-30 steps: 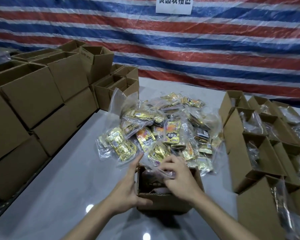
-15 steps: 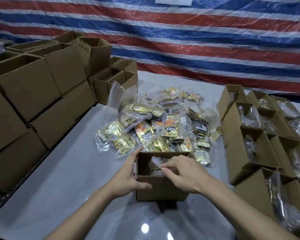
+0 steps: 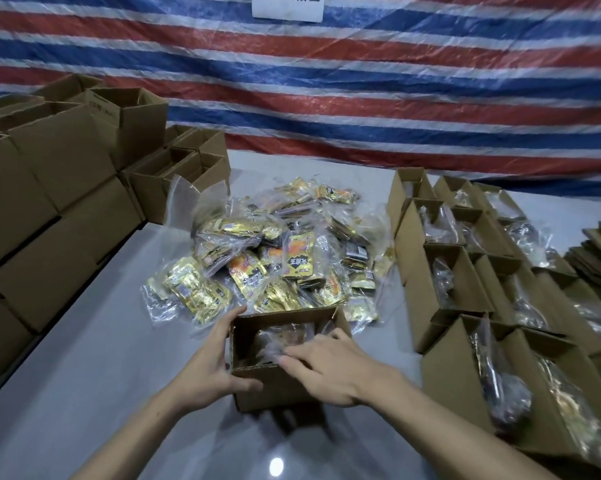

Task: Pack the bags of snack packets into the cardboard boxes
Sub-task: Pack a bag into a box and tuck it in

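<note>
Hands working at small open cardboard box (image 3: 274,388) on grey table (image 3: 94,368). Left hand (image 3: 210,365) gripping box's left wall, thumb curling across near face, fingers (image 3: 231,315) lying up along left rim. Right hand (image 3: 330,367) reaching over near-right edge, fingers (image 3: 292,358) spread and pressing down on clear bag of snack packets (image 3: 281,341) inside box. Lying just beyond left fingertips: heap of bagged packets (image 3: 278,261). Standing well right of right fingers: rows of filled boxes (image 3: 465,271). Stacked far left: empty cartons (image 3: 49,188). Hanging behind: striped tarp (image 3: 361,81).
</note>
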Action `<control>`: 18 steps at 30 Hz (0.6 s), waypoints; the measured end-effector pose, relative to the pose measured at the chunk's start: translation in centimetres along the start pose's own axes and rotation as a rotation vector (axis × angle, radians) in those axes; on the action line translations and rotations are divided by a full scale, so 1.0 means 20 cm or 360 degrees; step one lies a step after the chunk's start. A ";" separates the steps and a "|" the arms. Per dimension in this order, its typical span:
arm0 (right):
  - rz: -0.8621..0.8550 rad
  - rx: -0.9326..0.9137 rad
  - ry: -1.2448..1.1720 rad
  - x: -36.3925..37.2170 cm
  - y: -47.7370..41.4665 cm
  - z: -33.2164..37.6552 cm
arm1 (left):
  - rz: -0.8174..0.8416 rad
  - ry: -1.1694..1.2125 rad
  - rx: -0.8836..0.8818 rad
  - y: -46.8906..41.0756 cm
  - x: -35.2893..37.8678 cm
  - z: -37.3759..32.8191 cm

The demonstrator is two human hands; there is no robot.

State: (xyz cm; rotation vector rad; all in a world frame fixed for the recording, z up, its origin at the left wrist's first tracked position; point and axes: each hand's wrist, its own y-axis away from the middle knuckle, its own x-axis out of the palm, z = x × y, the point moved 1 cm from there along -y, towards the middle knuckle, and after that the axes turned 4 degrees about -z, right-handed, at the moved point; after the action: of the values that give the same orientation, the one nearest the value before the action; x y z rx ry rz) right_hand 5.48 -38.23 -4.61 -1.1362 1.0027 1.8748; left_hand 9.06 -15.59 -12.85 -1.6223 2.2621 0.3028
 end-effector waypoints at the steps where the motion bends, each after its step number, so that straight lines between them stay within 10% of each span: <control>1: -0.0010 0.0009 -0.0033 0.00 0.01 0.00 | 0.0010 0.0008 -0.0008 0.00 -0.01 0.01; 7: -0.0534 0.0047 -0.0070 0.01 0.17 -0.13 | 0.0099 -0.0020 0.0059 0.00 -0.03 0.04; 18: -0.0244 0.0101 -0.0086 0.02 0.34 -0.26 | 0.0293 0.0015 0.0061 -0.03 0.04 -0.04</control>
State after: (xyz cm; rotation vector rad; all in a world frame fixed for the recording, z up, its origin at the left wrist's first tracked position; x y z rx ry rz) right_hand 1.42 -45.79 -4.92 -1.0885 0.9122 1.7311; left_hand 9.37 -16.75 -12.31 -1.4020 2.4137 0.2952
